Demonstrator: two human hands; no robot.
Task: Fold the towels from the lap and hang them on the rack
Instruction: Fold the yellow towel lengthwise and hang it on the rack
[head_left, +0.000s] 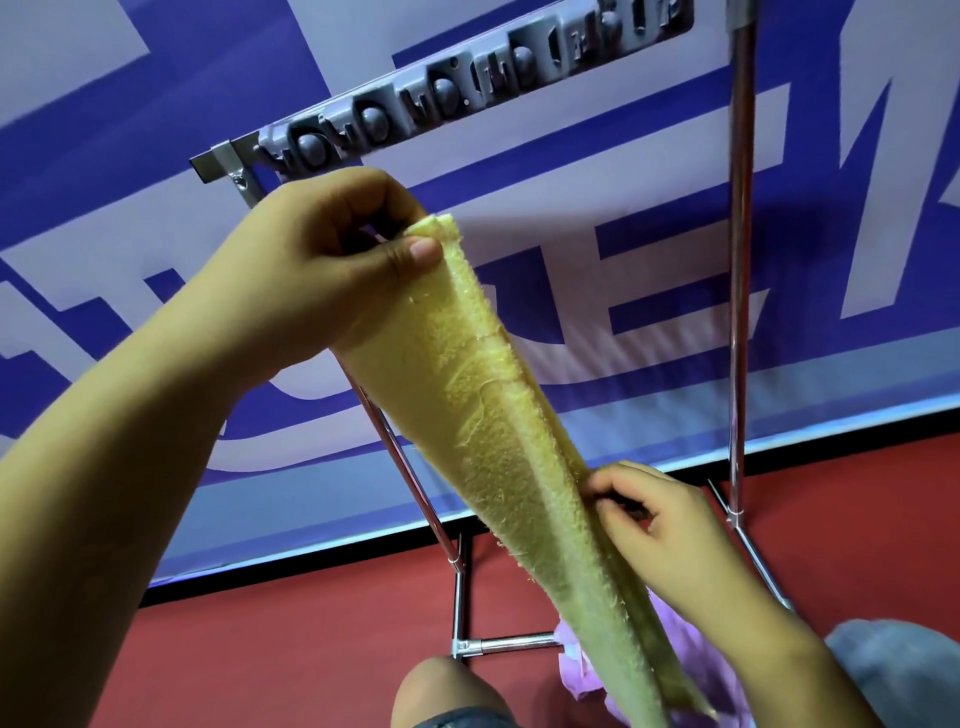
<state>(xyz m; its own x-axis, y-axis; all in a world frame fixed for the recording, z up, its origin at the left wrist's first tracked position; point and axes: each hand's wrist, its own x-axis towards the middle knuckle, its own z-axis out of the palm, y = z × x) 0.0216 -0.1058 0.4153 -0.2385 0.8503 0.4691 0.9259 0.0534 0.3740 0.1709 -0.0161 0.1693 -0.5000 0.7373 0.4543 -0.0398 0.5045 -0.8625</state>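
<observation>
One yellow towel hangs lengthwise in front of the one metal rack, folded narrow, its top corner just below the rack's grey top bar. One purple towel lies bunched low by the rack's base, on the lap. Two hands: the left hand, raised, pinches the yellow towel's top corner; the right hand, lower, pinches its right edge

A red floor carries the chrome rack, its base bars resting on it. A purple towel lies bunched on the lap.
</observation>
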